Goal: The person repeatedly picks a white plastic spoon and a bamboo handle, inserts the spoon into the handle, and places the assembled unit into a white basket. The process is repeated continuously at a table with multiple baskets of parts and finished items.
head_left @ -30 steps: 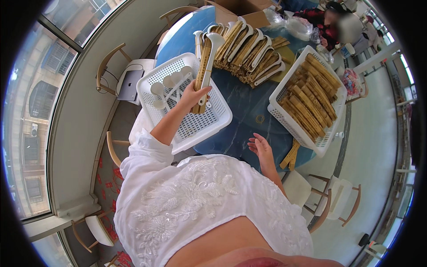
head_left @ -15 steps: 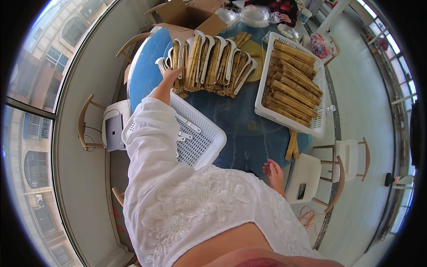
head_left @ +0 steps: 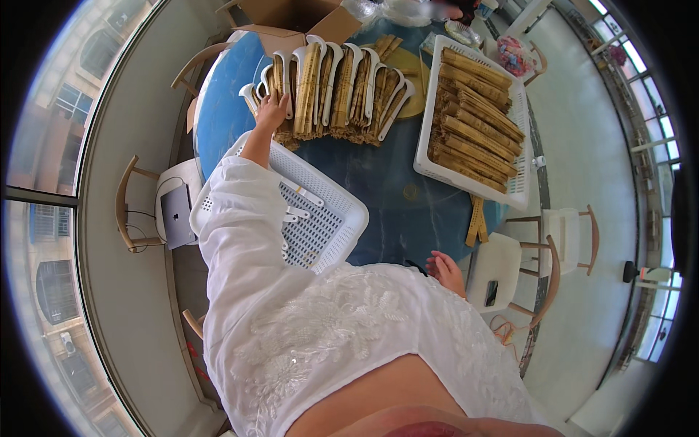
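My left hand point(head_left: 271, 111) reaches over the table to the left end of a row of folded bundles point(head_left: 339, 91). These are brown and gold-patterned, with curved white strips along them, and look like folding fans. My fingers are stretched and apart, resting on the bundles near a white strip. Below my left forearm is a white perforated basket point(head_left: 348, 224) holding several loose white strips point(head_left: 301, 191). My right hand point(head_left: 445, 272) hangs by the table's near edge, fingers loosely bent and apart, with nothing in it.
A white crate point(head_left: 424, 154) of folded brown bundles point(head_left: 475, 120) stands on the right of the blue round table point(head_left: 393, 218). Two gold strips point(head_left: 477, 222) jut out below it. An open cardboard box point(head_left: 298, 25) is at the back. Chairs surround the table; one holds a laptop point(head_left: 176, 215).
My left hand has turned and its fingers now stretch over the bundles' left end. The view has shifted slightly. My right hand stays low by the table edge.
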Available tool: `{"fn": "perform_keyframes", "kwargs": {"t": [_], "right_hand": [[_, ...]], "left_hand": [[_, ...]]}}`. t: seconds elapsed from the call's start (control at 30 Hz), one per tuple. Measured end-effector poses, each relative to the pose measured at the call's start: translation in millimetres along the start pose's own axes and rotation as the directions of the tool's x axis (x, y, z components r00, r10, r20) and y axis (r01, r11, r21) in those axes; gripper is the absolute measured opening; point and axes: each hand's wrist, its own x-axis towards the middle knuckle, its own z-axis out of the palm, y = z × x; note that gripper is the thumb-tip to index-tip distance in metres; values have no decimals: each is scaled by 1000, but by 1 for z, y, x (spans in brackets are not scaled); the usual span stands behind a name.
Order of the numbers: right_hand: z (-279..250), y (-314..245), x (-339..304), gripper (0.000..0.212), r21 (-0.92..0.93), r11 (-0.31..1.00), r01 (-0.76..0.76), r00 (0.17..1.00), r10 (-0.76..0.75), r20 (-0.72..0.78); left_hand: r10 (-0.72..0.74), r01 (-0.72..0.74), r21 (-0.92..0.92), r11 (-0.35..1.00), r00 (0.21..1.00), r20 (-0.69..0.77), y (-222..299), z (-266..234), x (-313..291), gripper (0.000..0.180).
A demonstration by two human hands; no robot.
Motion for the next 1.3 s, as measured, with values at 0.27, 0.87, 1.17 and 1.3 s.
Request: {"fn": "perform_keyframes", "kwargs": {"t": [0.27,0.87,1.17,1.3], "right_hand": [[-4,-9,-1,27,-40,997,68,998,-67,6],[-135,-168,155,32,-721,377,581,622,-777,95],[-156,-217,239,52,-913,-355,199,753,-541,375],[-165,-215,241,54,-896,-374,240,746,-519,417]], "left_hand": [[248,-377,-282,882,881,-403,7,-35,-73,52],[-1,-8,-442,897,1000,-20,60,29,-370,28],[-532,502,-180,846,820,-211,-22,64,-392,38],[-698,659,-253,708,707,-112,-50,44,-385,43]]}}
